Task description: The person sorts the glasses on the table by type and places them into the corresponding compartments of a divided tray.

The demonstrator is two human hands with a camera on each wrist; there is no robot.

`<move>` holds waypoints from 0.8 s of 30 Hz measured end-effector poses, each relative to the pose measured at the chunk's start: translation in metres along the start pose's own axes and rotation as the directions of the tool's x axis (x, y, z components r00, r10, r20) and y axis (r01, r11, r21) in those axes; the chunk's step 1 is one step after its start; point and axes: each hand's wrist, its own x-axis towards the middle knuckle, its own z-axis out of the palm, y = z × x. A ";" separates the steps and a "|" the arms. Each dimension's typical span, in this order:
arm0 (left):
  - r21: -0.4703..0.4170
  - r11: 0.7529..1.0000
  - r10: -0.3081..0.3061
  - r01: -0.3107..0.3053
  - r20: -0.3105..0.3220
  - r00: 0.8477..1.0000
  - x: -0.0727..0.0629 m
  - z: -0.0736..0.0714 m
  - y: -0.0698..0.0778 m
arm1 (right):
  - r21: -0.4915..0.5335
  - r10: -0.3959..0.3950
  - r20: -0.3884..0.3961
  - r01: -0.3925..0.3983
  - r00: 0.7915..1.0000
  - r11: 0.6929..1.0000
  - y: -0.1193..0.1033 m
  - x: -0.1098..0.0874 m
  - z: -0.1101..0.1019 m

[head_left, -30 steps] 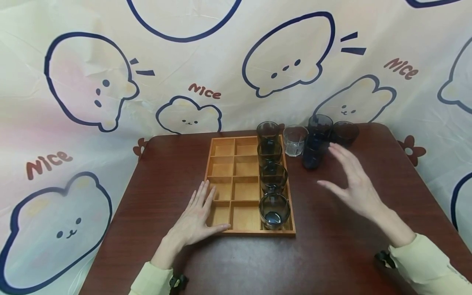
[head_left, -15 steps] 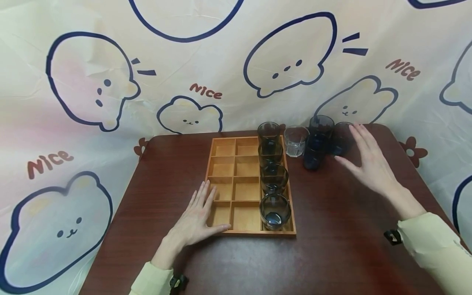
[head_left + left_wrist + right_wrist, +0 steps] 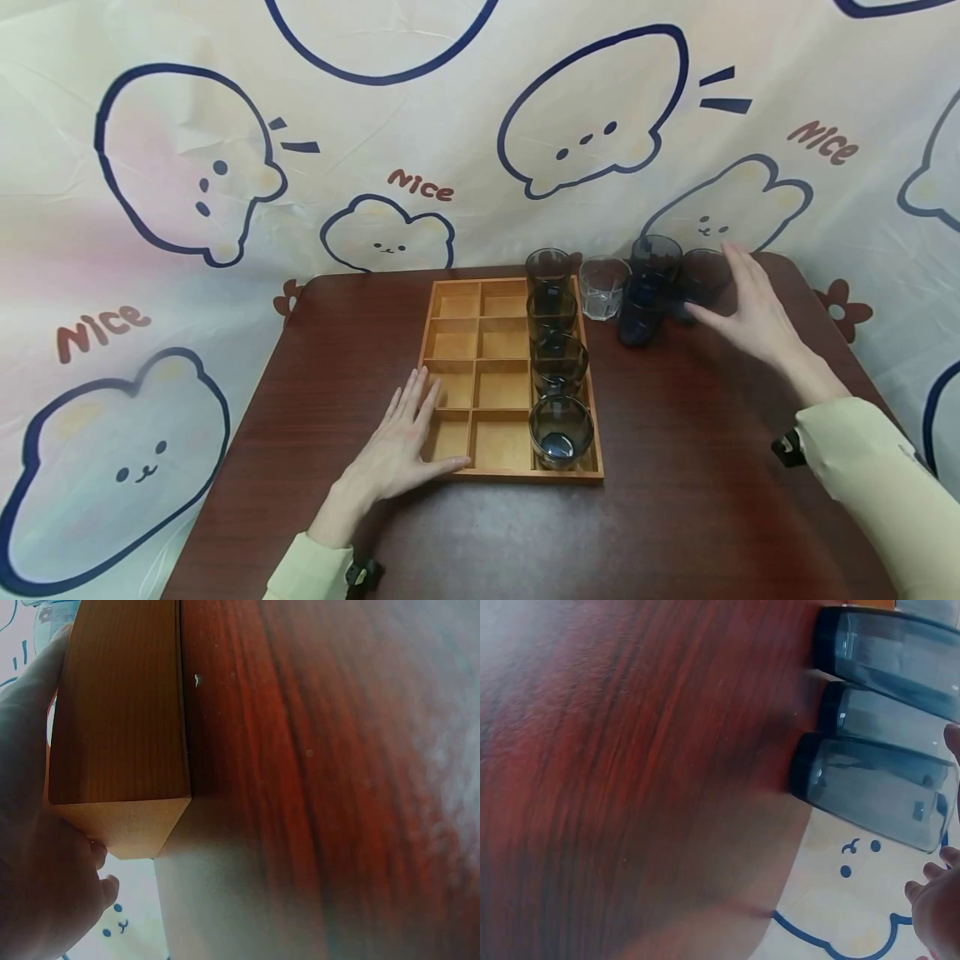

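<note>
My left hand (image 3: 393, 437) rests on the front left corner of a wooden compartment tray (image 3: 517, 477), fingers straight and thumb along the front edge. In the left wrist view the tray's side (image 3: 120, 705) stands beside that hand (image 3: 37, 892). My right hand (image 3: 753, 317) reaches to the back right, thumb and fingers spread around a dark tinted drinking glass (image 3: 703, 275). In the right wrist view its fingertips are right by the rim of the nearest upright glass (image 3: 877, 787). Two more dark glasses, a rear one (image 3: 657, 254) and a front one (image 3: 640, 321), stand just left of it.
Several dark glasses fill the tray's right column, the nearest being the front glass (image 3: 561, 433). Behind the tray's right edge stands a clear faceted glass (image 3: 602, 292). A patterned cloth (image 3: 465, 125) hangs behind the brown table (image 3: 352, 325).
My right hand has moved right and back, past the two left dark glasses, and then closed in a little on the rightmost one. The left hand has stayed in place.
</note>
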 end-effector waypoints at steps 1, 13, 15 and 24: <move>0.002 1.000 -0.001 0.001 0.001 1.000 0.000 0.000 0.000 | 0.009 0.007 0.005 -0.007 1.000 1.000 0.001 0.002 0.001; 0.011 1.000 0.004 -0.004 -0.004 1.000 0.001 0.001 0.000 | 0.127 0.134 0.033 -0.137 0.990 0.982 0.013 0.016 0.006; 0.014 1.000 0.005 -0.005 -0.007 1.000 0.001 0.000 0.000 | 0.158 0.154 0.035 -0.157 0.987 0.975 0.015 0.016 0.008; 0.003 1.000 -0.022 0.022 0.014 1.000 0.000 -0.002 0.004 | 0.301 0.232 0.067 -0.242 0.970 0.923 0.022 0.020 0.018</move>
